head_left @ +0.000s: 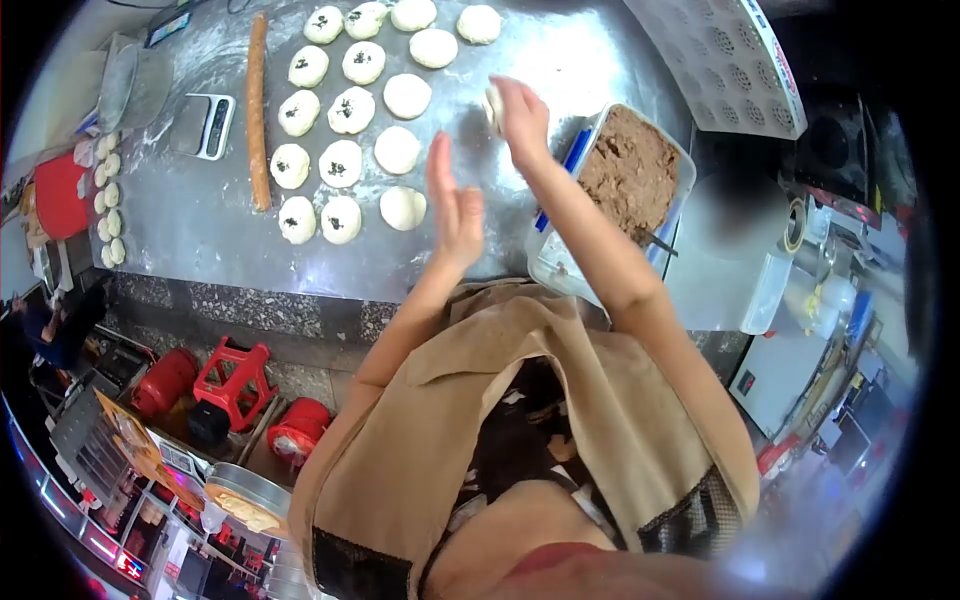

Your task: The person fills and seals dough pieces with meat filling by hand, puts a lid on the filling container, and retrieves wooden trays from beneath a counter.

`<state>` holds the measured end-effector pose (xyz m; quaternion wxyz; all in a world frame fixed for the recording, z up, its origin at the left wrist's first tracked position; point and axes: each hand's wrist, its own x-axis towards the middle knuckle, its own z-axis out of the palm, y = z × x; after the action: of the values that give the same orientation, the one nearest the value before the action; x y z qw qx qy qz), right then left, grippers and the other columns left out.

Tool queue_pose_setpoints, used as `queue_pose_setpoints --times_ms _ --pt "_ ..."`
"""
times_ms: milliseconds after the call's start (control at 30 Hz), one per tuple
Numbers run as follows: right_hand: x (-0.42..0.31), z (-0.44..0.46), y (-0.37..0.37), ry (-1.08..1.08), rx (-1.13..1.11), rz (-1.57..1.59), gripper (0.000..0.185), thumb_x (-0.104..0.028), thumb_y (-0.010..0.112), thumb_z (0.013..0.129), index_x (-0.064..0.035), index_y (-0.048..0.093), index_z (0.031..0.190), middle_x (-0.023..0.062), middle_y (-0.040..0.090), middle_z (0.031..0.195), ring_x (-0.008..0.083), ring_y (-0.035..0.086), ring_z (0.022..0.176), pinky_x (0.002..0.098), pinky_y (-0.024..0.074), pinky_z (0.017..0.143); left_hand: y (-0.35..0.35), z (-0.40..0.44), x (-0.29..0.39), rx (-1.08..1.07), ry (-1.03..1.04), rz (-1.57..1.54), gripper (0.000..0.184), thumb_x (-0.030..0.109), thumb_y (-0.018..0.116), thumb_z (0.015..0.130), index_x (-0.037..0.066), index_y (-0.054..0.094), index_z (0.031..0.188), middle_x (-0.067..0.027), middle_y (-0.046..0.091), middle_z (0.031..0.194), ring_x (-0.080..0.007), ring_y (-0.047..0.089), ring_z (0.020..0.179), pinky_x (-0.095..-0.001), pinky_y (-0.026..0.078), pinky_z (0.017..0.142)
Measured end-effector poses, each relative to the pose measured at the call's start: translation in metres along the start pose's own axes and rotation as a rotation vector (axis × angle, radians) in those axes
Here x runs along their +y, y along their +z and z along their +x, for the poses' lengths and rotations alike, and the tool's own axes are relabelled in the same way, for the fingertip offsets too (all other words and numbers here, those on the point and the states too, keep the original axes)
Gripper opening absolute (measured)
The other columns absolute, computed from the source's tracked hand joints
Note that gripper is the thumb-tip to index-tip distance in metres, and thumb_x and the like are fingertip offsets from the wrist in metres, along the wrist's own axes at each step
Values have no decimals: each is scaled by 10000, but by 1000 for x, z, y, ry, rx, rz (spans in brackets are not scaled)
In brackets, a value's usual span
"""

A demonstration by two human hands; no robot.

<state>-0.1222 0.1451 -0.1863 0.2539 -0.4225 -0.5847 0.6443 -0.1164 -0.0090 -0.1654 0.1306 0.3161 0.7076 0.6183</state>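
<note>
Rows of round white dough pieces (397, 150) lie on the metal table (225, 235), many with dark specks on top. Over the table, just right of these rows, my left hand (456, 215) is held up with its fingers extended and nothing in it. My right hand (520, 115) is farther forward and to the right, its fingers round a pale dough piece (493, 108) that shows at its left side. Beside my right forearm stands a plastic tub (688, 175) of brown filling (630, 165), with a utensil handle sticking out.
A long rolling pin (258, 110) and a small scale (205, 127) lie left of the dough rows. Small dough lumps (113, 195) line the far left edge. A white perforated tray (725, 60) stands at the back right. Red stools (235, 380) are below the table.
</note>
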Motion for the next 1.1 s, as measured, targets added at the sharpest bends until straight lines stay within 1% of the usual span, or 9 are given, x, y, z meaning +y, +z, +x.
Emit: queue_pose_setpoints --times_ms 67,200,367,400,600,667,767,867,1100 --pt "13 47 21 -545 117 -386 223 -222 565 812 -68 631 959 88 628 832 284 603 789 361 484 720 -15 1 -6 -4 -131 5 650 468 293 939 14 194 1393 -185 249 1418 -286 219 1322 -413 159 1067" --pt "68 92 40 -927 3 -984 211 -196 590 761 -24 604 882 142 589 942 306 556 929 402 458 781 -33 7 -21 98 -346 -59 484 212 400 935 -4 280 1352 -188 388 1330 -269 353 1254 -381 244 1047" --pt "55 86 43 -708 -23 -1011 342 -293 542 788 2 594 952 177 554 1034 325 523 984 412 423 831 -22 11 -14 -42 -374 -93 410 140 405 934 -23 347 1305 -177 436 1293 -265 419 1206 -354 304 1015" --pt "36 77 37 -428 -86 -942 395 -313 556 792 3 582 1028 198 543 1096 348 498 1058 417 413 870 -15 13 -14 -101 -375 -99 389 121 407 935 -30 363 1291 -174 444 1286 -261 438 1188 -347 319 1005" --pt "-98 -91 -163 -902 265 -665 285 -140 595 801 -42 580 1068 124 588 965 267 570 925 342 448 818 40 -3 -33 -474 -480 -280 405 234 431 955 -20 394 1267 -159 491 1236 -203 460 1155 -308 346 975" --pt "-85 -138 -222 -610 586 -580 303 -141 597 822 -23 561 1098 55 569 809 167 569 779 274 452 750 58 -6 -26 -499 -457 -232 504 369 378 962 12 353 1316 -170 448 1293 -259 420 1205 -362 318 1002" --pt "-18 -167 -278 15 399 -212 479 -157 619 825 -43 452 1260 -21 508 781 69 476 707 208 398 643 82 -12 -6 -454 -577 -283 591 474 326 947 39 321 1348 -158 382 1356 -273 349 1262 -400 275 1024" --pt "-2 -167 -250 -49 33 -297 437 -163 617 827 -81 493 1238 12 557 695 114 532 636 248 432 597 104 -25 -20 -442 -544 -315 624 456 332 947 -34 310 1332 -204 369 1350 -275 360 1253 -339 268 1035" --pt "-31 -173 -230 -670 238 -931 136 -181 601 851 -49 630 871 94 624 681 219 621 596 313 481 546 114 -64 -7 -520 -560 -310 634 473 346 940 21 244 1372 -156 356 1363 -252 359 1247 -357 297 1013"
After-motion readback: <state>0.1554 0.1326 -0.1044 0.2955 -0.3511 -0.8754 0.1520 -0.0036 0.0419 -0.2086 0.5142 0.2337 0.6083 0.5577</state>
